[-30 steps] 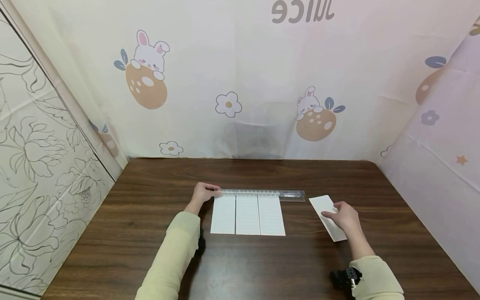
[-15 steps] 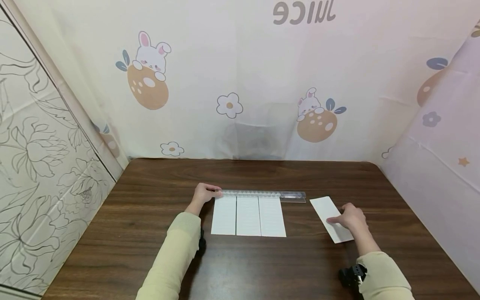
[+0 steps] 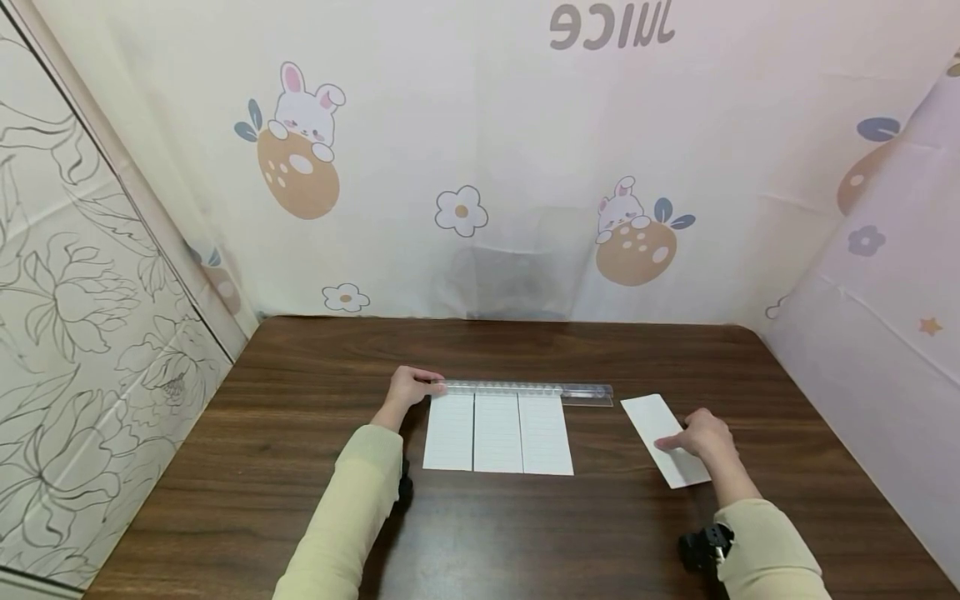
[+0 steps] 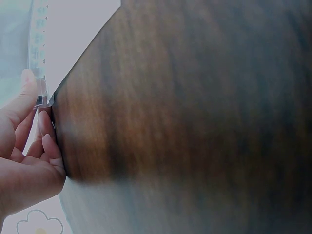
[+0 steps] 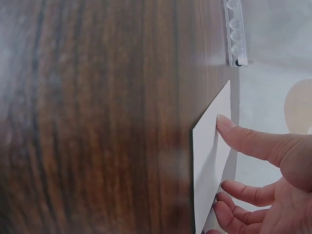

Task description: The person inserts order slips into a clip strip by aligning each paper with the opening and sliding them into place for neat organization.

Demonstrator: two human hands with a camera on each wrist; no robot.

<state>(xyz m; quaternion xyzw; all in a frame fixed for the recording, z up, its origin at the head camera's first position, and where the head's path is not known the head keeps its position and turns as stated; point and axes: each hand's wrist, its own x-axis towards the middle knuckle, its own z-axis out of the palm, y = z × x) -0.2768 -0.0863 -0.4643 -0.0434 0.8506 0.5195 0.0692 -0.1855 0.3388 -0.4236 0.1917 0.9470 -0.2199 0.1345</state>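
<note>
A clear plastic strip with a row of round bumps (image 3: 525, 388) lies along the top edges of three white lined paper cards (image 3: 497, 433) set side by side on the table. My left hand (image 3: 408, 387) pinches the strip's left end; in the left wrist view its thumb (image 4: 28, 85) lies on the strip near a card corner. To the right, apart from the strip, is another white card (image 3: 654, 423), slanted. My right hand (image 3: 703, 433) holds this card, thumb (image 5: 229, 127) on its face and fingers (image 5: 248, 192) at its opposite edge.
The brown wood-grain table (image 3: 480, 533) reaches back to a printed cloth (image 3: 517, 125) with rabbits and flowers. A flower-patterned panel (image 3: 97, 333) stands on the left. A black wrist camera (image 3: 701, 548) sits under the right sleeve.
My right hand has shifted right and slightly down, and the slanted card's lower right corner now reaches further right. My left hand, the strip and the three cards stay in place.
</note>
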